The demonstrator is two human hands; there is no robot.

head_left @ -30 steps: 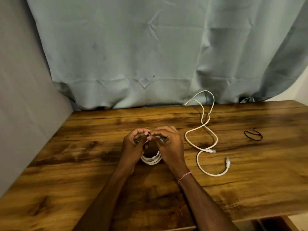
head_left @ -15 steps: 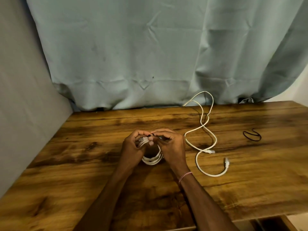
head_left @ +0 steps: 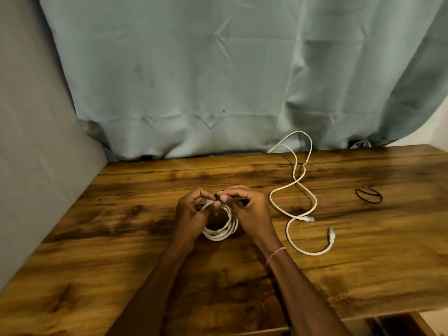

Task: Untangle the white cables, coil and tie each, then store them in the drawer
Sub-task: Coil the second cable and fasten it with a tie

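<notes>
Left hand grips coiled white cable | right hand pinches what looks like a black tie

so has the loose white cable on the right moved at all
No. The loose white cable keeps its place on the table, its plugs just as far from the black tie.

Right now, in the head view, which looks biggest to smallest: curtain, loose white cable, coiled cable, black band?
1. curtain
2. loose white cable
3. coiled cable, partly covered
4. black band
</notes>
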